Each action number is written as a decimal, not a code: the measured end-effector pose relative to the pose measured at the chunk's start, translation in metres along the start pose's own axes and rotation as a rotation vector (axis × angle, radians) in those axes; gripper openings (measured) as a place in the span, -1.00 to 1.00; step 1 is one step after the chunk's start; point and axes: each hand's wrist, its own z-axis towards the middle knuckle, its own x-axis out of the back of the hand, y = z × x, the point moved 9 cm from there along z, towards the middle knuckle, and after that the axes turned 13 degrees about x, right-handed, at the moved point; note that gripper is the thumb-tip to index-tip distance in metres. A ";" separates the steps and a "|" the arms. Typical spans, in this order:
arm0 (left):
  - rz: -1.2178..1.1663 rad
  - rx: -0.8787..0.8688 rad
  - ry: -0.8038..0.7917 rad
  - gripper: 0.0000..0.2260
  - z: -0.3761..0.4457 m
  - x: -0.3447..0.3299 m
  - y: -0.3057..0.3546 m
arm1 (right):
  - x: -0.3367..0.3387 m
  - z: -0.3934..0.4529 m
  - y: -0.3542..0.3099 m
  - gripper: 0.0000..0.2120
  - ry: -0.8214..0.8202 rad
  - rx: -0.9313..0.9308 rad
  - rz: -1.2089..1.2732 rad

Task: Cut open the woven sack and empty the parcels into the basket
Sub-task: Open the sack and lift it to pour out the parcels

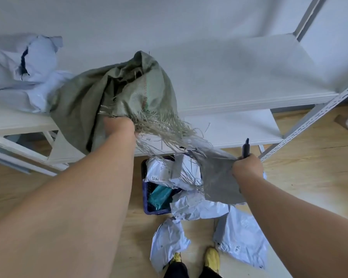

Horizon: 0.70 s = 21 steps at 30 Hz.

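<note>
Left hand point(121, 125) grips frayed woven sack point(129, 91); right hand point(247, 167) clutches sack edge, black cutter point(245, 149)

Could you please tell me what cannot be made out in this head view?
- Inside of the woven sack: hidden by its own folds.
- Basket contents: mostly covered by parcels and sack cloth.
- Dark tool in the right hand: lower part hidden by fingers.
- Left hand fingers: buried in sack.

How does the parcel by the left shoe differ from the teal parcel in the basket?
The parcel by the left shoe is pale grey-white and lies on the floor outside the basket. The teal parcel is inside it, partly covered by other bags. Both look like soft, crumpled mailers.
</note>
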 end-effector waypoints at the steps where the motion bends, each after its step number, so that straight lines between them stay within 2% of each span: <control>1: 0.070 -0.076 0.037 -0.62 -0.005 0.000 0.005 | -0.002 -0.001 0.003 -0.77 -0.016 -0.010 -0.013; 5: 0.378 -0.362 0.110 -0.68 -0.040 -0.013 0.018 | -0.004 -0.003 -0.002 -0.78 -0.034 -0.007 -0.026; 7: 0.534 -0.399 0.101 -0.68 -0.043 -0.022 0.012 | 0.000 -0.001 -0.007 -0.76 0.017 0.001 0.049; 10: 0.515 -0.333 0.113 -0.66 -0.032 -0.019 -0.001 | 0.017 0.001 -0.002 -0.72 0.155 -0.029 0.205; 12: 0.645 -0.300 0.058 -0.48 -0.030 -0.029 -0.013 | 0.029 0.000 0.005 -0.69 0.238 -0.062 0.289; 14: 0.952 -0.260 -0.078 -0.14 -0.038 -0.049 -0.035 | 0.033 0.000 0.007 -0.68 0.250 -0.054 0.315; 16: 1.159 -0.216 -0.185 0.08 -0.048 -0.065 -0.050 | 0.033 0.000 0.001 -0.70 0.236 -0.013 0.323; 18: 1.135 -0.198 -0.225 0.11 -0.063 -0.079 -0.050 | 0.034 -0.001 -0.006 -0.72 0.245 0.015 0.348; 20: 0.892 -0.250 -0.176 0.01 -0.085 -0.086 -0.030 | 0.036 0.000 -0.012 -0.73 0.260 0.030 0.371; 21: 0.737 -0.339 -0.109 -0.09 -0.098 -0.086 -0.015 | 0.038 0.000 -0.013 -0.74 0.267 0.033 0.381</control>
